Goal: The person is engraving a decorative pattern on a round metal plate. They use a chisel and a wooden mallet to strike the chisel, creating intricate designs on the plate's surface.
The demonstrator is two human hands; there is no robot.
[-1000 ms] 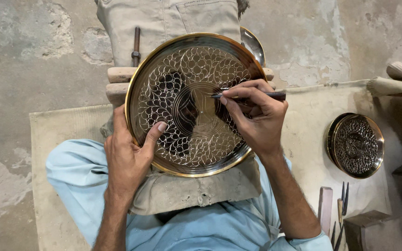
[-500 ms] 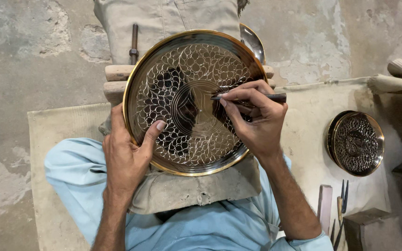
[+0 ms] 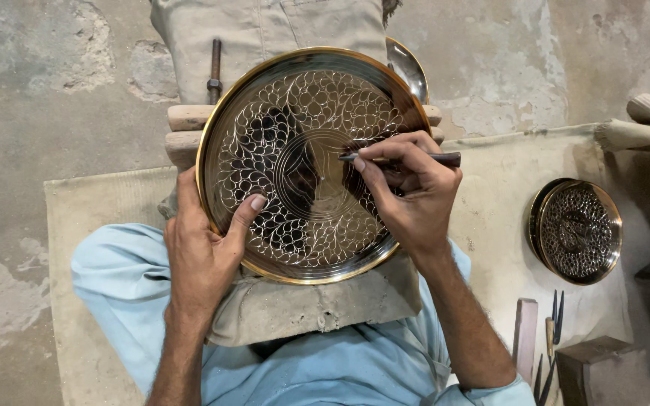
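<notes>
Brass-rimmed plate (image 3: pixel 295 105) leans on my cloth-padded lap, my left hand (image 3: pixel 205 248) clamped on its rim to steady it while my right hand (image 3: pixel 411 192) pinches the graver (image 3: pixel 404 159) to its face.

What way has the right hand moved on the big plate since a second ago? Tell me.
Yes. The right hand with its engraving tool slid slightly left, toward the centre of the large engraved plate.

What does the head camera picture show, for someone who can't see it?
A right hand presses a thin engraving tool onto a large patterned metal plate, which the left hand steadies on a padded block. A smaller engraved plate lies to the right.
</notes>
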